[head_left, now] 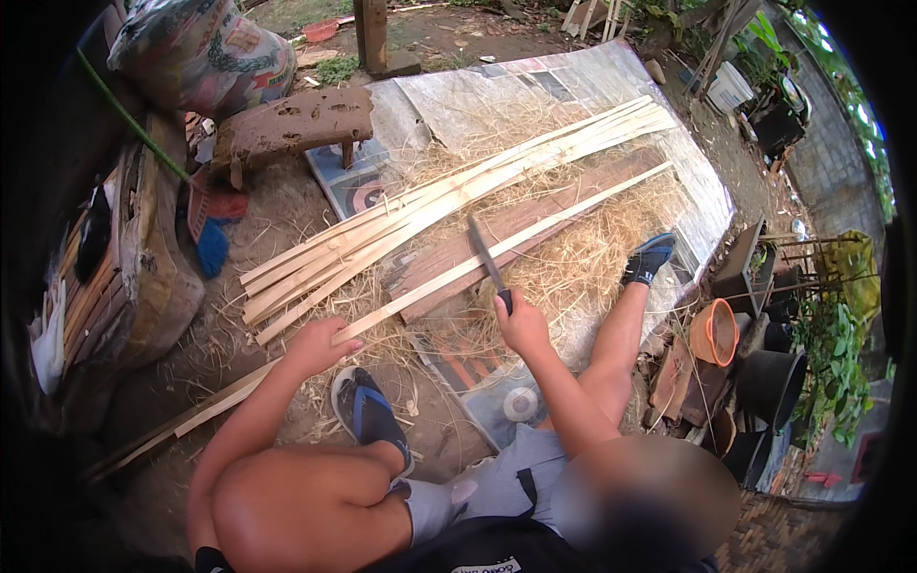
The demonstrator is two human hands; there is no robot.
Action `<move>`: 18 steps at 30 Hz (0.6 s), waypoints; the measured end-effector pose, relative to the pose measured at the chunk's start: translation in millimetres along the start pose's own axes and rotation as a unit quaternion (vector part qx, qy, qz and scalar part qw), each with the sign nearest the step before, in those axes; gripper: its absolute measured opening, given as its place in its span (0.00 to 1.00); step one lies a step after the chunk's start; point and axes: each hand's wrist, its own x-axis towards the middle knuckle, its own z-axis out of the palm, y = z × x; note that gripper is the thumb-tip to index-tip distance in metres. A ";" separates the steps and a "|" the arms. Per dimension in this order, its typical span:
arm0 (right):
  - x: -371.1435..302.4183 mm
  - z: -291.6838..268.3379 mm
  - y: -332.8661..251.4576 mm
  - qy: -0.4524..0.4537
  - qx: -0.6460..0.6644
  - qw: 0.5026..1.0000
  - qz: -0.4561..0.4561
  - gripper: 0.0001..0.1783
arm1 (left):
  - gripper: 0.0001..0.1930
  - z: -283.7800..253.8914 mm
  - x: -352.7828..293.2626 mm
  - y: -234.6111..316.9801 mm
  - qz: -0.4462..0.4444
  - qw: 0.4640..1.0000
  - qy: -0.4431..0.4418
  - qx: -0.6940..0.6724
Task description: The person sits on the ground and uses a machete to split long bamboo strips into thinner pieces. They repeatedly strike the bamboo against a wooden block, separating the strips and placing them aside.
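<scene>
My left hand [323, 346] is closed around the near end of a long pale strip of wood or bamboo [573, 212]. The strip slants away to the far right over a brown plank [447, 298]. A knife [488, 254] with a dark handle is gripped in my right hand [523, 328]. Its blade points away and lies across the strip near the middle; I cannot tell whether it touches. Curly shavings [597, 250] are heaped around the plank. Just beyond it rests a bundle of similar pale strips [411, 218].
A printed sheet [693, 181] covers the ground beneath the shavings. At the upper left stand a worn wooden bench [287, 126] and a stuffed sack [205, 57]. Pots, including an orange one [714, 332], line the right side. My shod feet flank the work.
</scene>
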 end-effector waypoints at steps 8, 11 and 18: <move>14.7 -19.6 49.2 0.112 -0.037 0.992 0.046 0.22 | 0.21 -13.7 -8.8 5.7 -0.050 0.997 -0.042 0.043; 26.5 -33.7 38.2 0.094 -0.041 0.990 0.097 0.23 | 0.24 -19.7 -0.5 14.6 -0.083 0.993 -0.076 0.044; -51.4 -9.3 -55.3 -0.021 -0.064 0.970 -0.235 0.27 | 0.25 7.8 2.8 9.2 -0.047 0.995 -0.077 -0.037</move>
